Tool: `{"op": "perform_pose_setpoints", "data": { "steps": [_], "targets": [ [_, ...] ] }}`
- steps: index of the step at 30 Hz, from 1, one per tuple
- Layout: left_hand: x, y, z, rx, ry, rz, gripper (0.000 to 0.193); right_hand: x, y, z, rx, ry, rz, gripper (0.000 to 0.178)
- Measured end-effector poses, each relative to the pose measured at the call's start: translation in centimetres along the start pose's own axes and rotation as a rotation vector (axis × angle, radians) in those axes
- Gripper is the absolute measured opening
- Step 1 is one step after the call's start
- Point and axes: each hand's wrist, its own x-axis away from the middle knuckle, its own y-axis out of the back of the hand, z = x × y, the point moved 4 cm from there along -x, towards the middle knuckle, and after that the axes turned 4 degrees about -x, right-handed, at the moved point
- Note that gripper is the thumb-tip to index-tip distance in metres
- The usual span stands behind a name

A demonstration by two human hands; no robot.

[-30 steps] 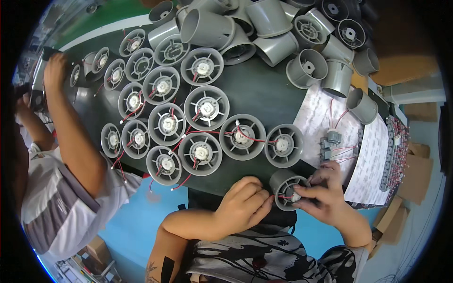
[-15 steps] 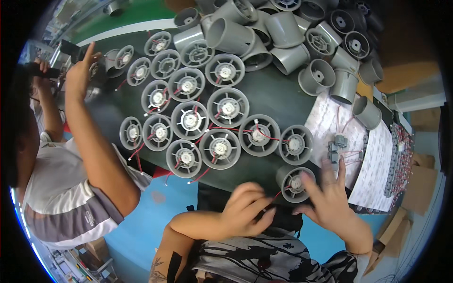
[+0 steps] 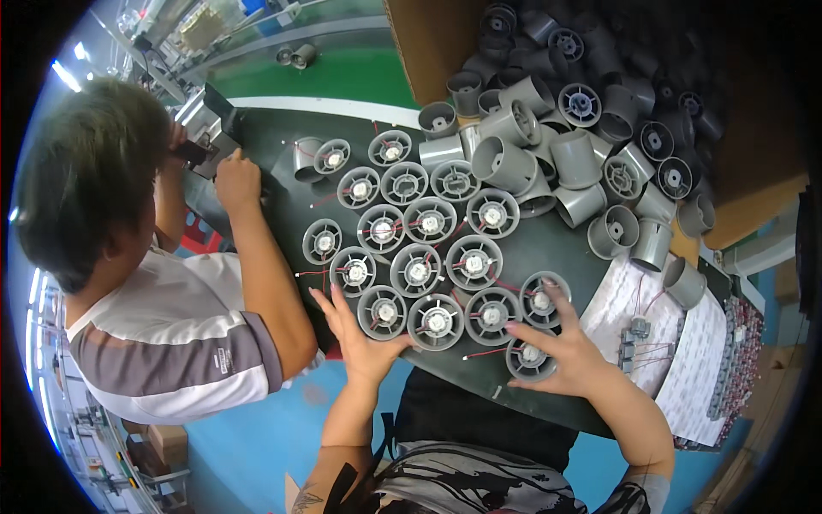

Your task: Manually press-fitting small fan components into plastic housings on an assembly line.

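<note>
On a dark workbench (image 3: pixel 561 257), left to right: a co-worker (image 3: pixel 205 330); the left hand (image 3: pixel 364 343), spread beside grey cups (image 3: pixel 437 322), most already fitted with wired white centres (image 3: pixel 492 316); the right hand (image 3: pixel 569 351), apart from it, splayed over two fitted cups (image 3: pixel 539 302); piled cups (image 3: pixel 575 158), apparently mostly unfitted; small wired parts (image 3: pixel 635 332) on paper (image 3: pixel 689 377), outside any cup.

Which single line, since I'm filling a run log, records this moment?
Left hand: open, beside spoked round grey plastic housings | Right hand: fingers spread over two housings | Far right: piled grey plastic cylinders
</note>
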Motion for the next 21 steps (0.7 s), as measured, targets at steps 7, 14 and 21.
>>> {"op": "perform_pose_setpoints", "data": {
  "steps": [7,14,21],
  "targets": [
    [1.6,-1.4,1.2,0.827,0.233,-0.169,0.067,-3.8,-3.4,0.1,0.004,0.039,-0.046,0.068],
    [1.1,-0.5,-1.7,0.268,0.225,-0.068,0.095,-8.3,-5.3,0.7,-0.066,0.089,-0.15,0.069],
    [-0.9,-1.7,0.7,-0.052,0.362,-0.067,0.086,-11.7,-6.3,-0.1,0.208,0.139,-0.107,0.087]
  ]
}}
